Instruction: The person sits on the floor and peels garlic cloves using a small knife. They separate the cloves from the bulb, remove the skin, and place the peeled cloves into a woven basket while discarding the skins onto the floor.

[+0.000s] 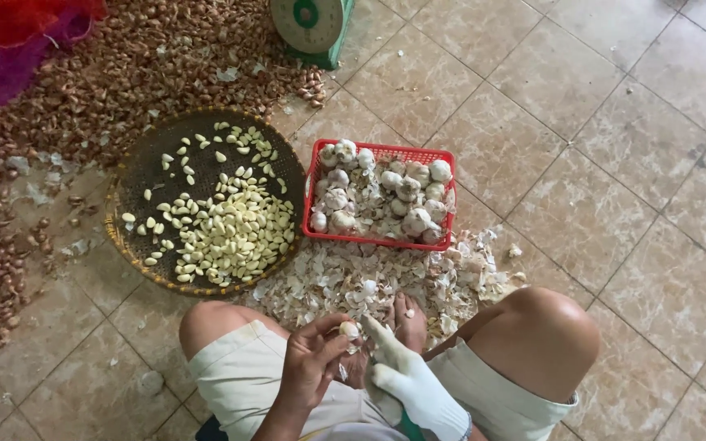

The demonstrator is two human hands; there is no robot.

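My left hand (310,359), bare, pinches a small garlic clove (349,329) between its fingertips, low in the view between my knees. My right hand (402,371) wears a white glove and touches the same clove with an outstretched finger. A red plastic basket (386,152) of whole garlic bulbs stands on the floor ahead of me. Left of it lies a round woven tray (128,184) holding several peeled pale cloves (230,233). A heap of papery garlic skins (369,278) covers the floor between the basket and my bare feet (409,320).
A wide spread of small brown shallots (116,69) covers the tiled floor at upper left. A red and purple mesh sack (10,37) lies in the top left corner. A green dial scale (312,24) stands at top centre. Beige floor tiles (598,147) stretch to the right.
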